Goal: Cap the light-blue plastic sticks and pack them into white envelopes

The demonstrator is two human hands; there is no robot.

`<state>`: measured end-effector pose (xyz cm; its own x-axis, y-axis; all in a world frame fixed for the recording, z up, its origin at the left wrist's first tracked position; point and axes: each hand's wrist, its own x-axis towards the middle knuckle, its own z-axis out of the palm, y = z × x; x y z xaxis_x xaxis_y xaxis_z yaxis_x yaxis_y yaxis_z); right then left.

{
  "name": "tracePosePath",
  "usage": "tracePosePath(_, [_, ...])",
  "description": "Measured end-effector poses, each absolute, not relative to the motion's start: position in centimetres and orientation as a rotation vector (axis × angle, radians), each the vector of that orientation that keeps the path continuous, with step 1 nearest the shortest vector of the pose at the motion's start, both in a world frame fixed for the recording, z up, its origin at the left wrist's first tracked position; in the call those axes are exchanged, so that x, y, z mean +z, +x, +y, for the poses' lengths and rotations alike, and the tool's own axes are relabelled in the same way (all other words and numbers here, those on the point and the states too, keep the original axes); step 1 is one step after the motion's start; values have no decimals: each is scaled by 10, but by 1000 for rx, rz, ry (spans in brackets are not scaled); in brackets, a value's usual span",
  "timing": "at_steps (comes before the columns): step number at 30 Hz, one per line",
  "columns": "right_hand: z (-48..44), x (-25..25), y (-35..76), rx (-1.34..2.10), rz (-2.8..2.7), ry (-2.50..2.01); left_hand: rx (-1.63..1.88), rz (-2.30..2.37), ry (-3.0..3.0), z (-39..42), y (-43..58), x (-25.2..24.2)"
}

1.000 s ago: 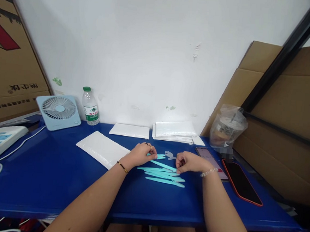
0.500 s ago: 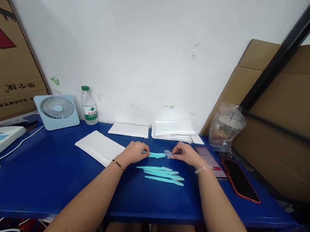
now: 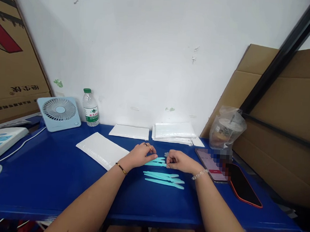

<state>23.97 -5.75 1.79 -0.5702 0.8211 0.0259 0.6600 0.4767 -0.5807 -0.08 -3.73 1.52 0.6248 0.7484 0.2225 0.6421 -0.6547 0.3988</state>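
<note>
Several turquoise eyebrow razors lie side by side between my hands, their left ends partly behind my left hand. My left hand hovers over these handles with thumb and forefinger slightly apart. Fingers curled into a pinch, my right hand is on the blade end of the nearest razor in this bunch. Just behind the right fingers, small clear blade covers show in part. Closer to me, another loose group of turquoise razors rests on the blue table, blade ends to the right.
A white padded envelope lies left of my hands; more envelopes are stacked by the wall. Two phones and a bagged drink cup occupy the right. At left are a fan, a water bottle and a power strip.
One razor has left the nearer group and is now with the bunch between my hands. My right hand has come left and slightly nearer; my left hand has shifted right and loosened.
</note>
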Motion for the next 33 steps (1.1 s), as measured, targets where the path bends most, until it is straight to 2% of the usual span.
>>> tracePosePath(4, [-56, 21, 240, 655, -2352, -1229, 477, 997, 2592, -41, 2, 20])
tracePosePath(10, [-53, 21, 255, 596, -2247, -1416, 431, 1180, 2663, -33, -2, 15])
tracePosePath(17, [-61, 27, 260, 968, -2478, -1381, 388, 1189, 2626, -35, -3, 9])
tracePosePath(21, [-61, 24, 256, 1057, -2499, -1358, 382, 1188, 2610, -38, -1, 14])
tracePosePath(24, [-62, 26, 251, 990, -2431, -1297, 502, 1095, 2610, -44, 2, 21])
tracePosePath(29, [-60, 28, 246, 753, -2322, -1286, 404, 1004, 2657, -50, 9, 25])
tracePosePath(33, [-58, 27, 248, 743, -2301, -1290, 429, 1067, 2710, -48, 11, 22])
